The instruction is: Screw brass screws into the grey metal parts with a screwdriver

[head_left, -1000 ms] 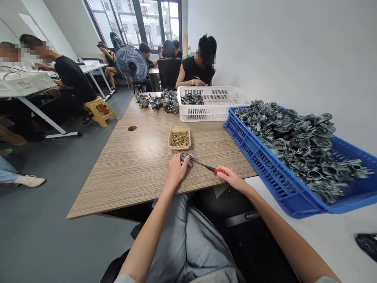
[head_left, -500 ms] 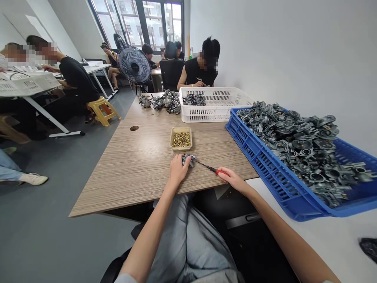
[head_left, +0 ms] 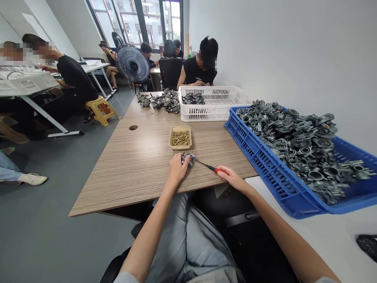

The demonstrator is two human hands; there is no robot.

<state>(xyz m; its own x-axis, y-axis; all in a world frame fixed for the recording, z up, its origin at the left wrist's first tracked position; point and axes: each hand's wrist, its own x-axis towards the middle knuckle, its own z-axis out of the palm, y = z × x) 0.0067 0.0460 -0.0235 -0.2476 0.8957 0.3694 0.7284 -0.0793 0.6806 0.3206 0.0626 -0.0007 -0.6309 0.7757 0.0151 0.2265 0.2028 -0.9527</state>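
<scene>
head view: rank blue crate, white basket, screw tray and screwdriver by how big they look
1. blue crate, though nearer than the basket
2. white basket
3. screw tray and screwdriver: too alike to rank

no text, label, brand or number is legible: none on the blue crate [head_left: 259,157], the white basket [head_left: 206,113], the screw tray [head_left: 171,141], the screwdriver [head_left: 220,171] or the metal part [head_left: 189,158] near the tabletop's front edge.
</scene>
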